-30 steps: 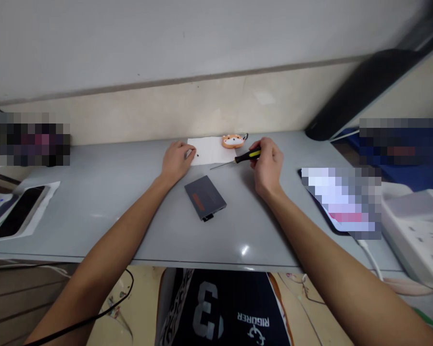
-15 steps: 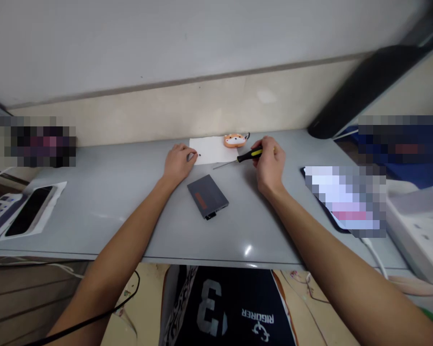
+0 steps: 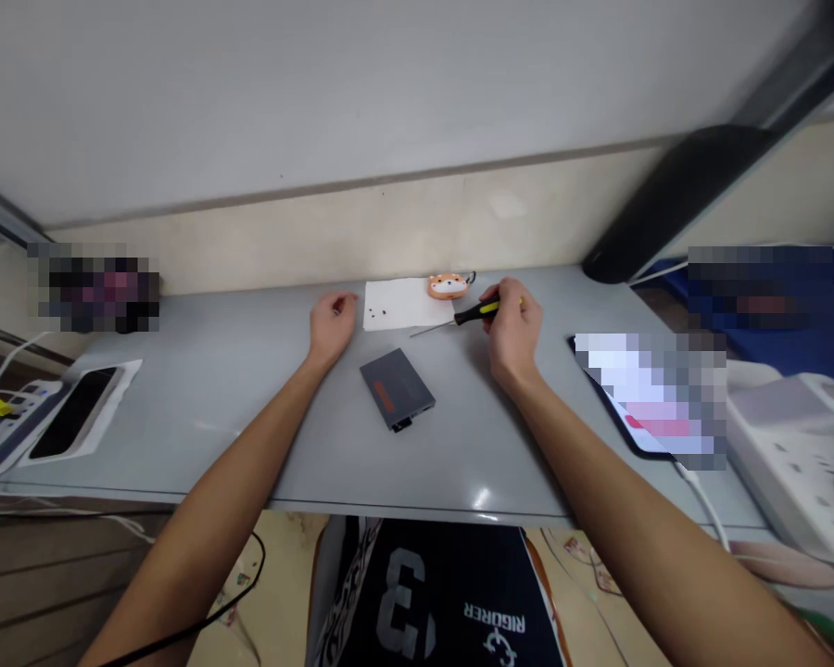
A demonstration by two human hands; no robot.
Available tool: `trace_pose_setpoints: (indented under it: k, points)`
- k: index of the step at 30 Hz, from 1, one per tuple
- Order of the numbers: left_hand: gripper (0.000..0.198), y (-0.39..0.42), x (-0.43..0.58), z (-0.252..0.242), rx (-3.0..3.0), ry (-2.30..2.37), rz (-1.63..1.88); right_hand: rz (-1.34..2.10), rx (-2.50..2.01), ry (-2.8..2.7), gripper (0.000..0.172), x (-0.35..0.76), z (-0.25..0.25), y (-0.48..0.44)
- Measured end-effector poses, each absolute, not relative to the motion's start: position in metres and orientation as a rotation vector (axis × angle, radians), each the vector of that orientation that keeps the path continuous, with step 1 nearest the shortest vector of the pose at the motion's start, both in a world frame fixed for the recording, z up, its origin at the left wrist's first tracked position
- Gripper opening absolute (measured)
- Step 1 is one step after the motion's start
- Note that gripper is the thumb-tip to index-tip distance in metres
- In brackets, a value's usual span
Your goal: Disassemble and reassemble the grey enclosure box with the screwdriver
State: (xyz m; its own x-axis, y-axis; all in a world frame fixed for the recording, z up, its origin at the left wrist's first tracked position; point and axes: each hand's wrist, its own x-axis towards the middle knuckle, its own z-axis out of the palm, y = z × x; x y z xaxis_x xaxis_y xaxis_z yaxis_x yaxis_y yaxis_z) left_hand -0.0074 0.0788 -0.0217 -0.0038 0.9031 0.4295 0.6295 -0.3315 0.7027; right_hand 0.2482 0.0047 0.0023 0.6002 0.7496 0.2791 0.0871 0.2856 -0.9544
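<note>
My right hand is closed around the black and yellow handle of a screwdriver. Its thin shaft points left, with the tip near the lower edge of a white paper. Several tiny dark pieces, which look like screws, lie on the paper's left part. Just left of the paper rests my left hand, its fingers curled together; anything inside them is hidden or too small to make out. Between my forearms lies a flat dark grey box with an orange-red mark, a small black piece sticking out at its near edge.
An orange and white animal-faced case sits on the paper's right side. To the right are a lit tablet with a cable and a white power strip. A dark phone lies at left on white paper. A wall closes off the back.
My left hand has drawn left off the paper's edge, uncovering more of the tiny dark pieces. The right hand keeps the screwdriver in nearly the same place. The view has shifted slightly.
</note>
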Motion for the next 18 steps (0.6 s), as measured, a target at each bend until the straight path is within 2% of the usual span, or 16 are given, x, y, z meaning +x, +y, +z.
trace_pose_setpoints:
  k: [7, 18]
  points:
    - [0.026, 0.062, -0.011, -0.028, 2.176, 1.563, 1.106, 0.557, -1.219, -0.810, 0.033, 0.249, 0.008, -0.001]
    - [0.025, 0.069, -0.013, -0.035, 2.311, 1.550, 0.999, 0.570, -1.249, -0.798, 0.035, 0.248, 0.008, 0.000]
